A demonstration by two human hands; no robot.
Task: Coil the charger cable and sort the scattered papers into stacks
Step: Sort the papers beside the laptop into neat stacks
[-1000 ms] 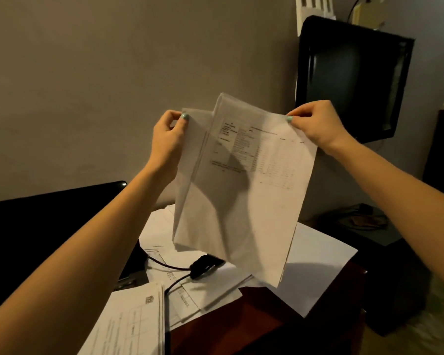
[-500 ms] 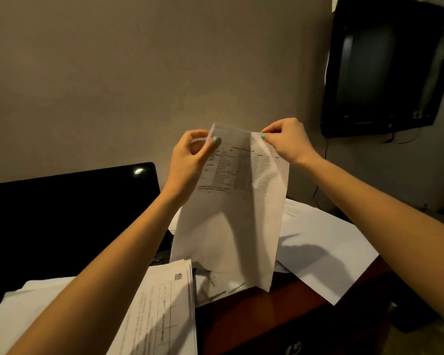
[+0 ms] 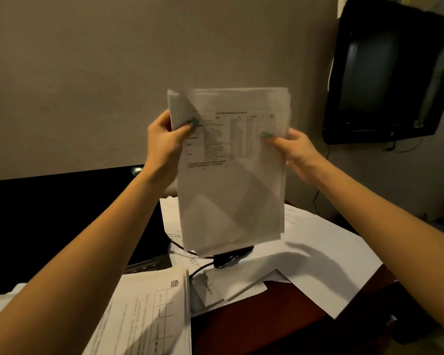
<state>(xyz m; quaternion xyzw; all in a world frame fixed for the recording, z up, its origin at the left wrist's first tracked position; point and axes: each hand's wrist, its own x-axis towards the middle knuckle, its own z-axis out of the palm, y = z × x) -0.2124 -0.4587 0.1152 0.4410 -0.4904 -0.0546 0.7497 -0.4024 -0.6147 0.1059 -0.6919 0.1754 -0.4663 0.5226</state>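
I hold a bundle of white printed papers (image 3: 231,190) upright above the desk. My left hand (image 3: 164,139) grips its left edge and my right hand (image 3: 295,152) grips its right edge, thumbs on the front sheet. The sheets sit nearly squared, with one corner folded at the top left. Below the bundle lies the black charger brick (image 3: 228,257) with its thin black cable (image 3: 198,270) trailing left over loose papers (image 3: 318,265). A stack of printed forms (image 3: 149,311) lies at the front left.
A dark laptop (image 3: 62,221) stands open at the left against the wall. A black monitor (image 3: 390,73) hangs on the wall at the upper right. The reddish wooden desk (image 3: 254,326) shows at the front; its right edge drops off into dark floor.
The fanned sheets have been brought together into one nearly squared bundle. Both hands slid from the top corners down to the side edges, and the view shifted left and down.
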